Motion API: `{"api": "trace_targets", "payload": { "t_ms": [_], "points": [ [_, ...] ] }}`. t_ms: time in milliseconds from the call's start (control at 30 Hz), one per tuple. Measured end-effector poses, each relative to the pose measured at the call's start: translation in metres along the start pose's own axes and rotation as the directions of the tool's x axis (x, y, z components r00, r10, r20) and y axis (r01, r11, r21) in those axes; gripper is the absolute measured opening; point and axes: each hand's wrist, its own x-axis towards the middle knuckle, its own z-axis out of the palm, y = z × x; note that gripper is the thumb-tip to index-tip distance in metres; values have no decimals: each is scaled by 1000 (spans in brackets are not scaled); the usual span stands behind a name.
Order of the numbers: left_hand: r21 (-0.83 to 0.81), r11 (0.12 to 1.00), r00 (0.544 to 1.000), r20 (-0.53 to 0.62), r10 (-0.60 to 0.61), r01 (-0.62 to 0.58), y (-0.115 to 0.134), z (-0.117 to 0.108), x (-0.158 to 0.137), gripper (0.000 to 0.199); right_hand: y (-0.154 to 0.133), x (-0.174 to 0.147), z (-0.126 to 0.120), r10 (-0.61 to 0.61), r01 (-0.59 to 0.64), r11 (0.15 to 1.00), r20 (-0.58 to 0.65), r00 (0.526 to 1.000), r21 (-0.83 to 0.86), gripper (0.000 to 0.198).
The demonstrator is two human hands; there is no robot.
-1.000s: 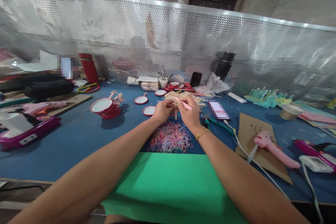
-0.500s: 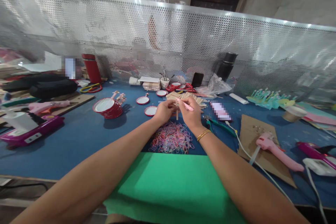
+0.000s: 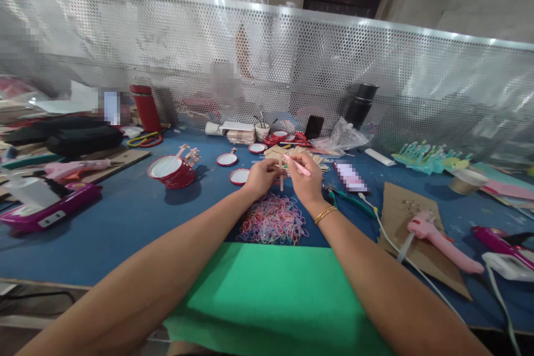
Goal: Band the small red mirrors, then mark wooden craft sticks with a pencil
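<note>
My left hand [image 3: 262,177] is closed on a thin wooden stick [image 3: 281,183], which hangs down upright between the two hands. Pinched in my right hand [image 3: 309,184] is a pink pen [image 3: 300,167], its tip close to the stick; whether they touch I cannot tell. Just below both hands lies a heap of small coloured rubber bands [image 3: 273,222]. Flat wooden sticks [image 3: 319,159] are spread behind the fingers. A round white disc with a red rim [image 3: 239,177] rests beside my left hand, partly covered by it.
A stack of red-rimmed discs [image 3: 171,171] stands to the left. On the right are green-handled pliers [image 3: 354,201], a phone [image 3: 350,176], and a pink glue gun [image 3: 442,239] on cardboard [image 3: 400,194]. Green cloth [image 3: 275,295] covers the front edge. A perforated metal screen [image 3: 267,61] closes the back.
My right hand has shifted slightly right, and the pen has tilted and drawn back a little from the stick. My left hand holds nearly the same place.
</note>
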Motion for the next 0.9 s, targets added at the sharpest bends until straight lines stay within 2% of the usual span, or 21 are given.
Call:
{"api": "trace_targets", "payload": {
  "t_ms": [233, 533, 733, 900],
  "points": [
    [-16, 1000, 1000, 18, 21, -21, -3, -1, 2, 35, -7, -1, 0, 22, -23, 997, 18, 1000, 78, 19],
    [22, 999, 998, 27, 48, -49, -2, -1, 1, 34, -7, -3, 0, -7, 4, 998, 35, 999, 61, 23],
    [43, 998, 999, 25, 35, -36, -4, -2, 3, 39, -6, -2, -2, 5, -5, 999, -2, 1000, 33, 23],
    [10, 999, 999, 19, 35, -35, -3, -1, 2, 37, -11, -2, -1, -26, 26, 999, 18, 999, 32, 23]
  ]
}}
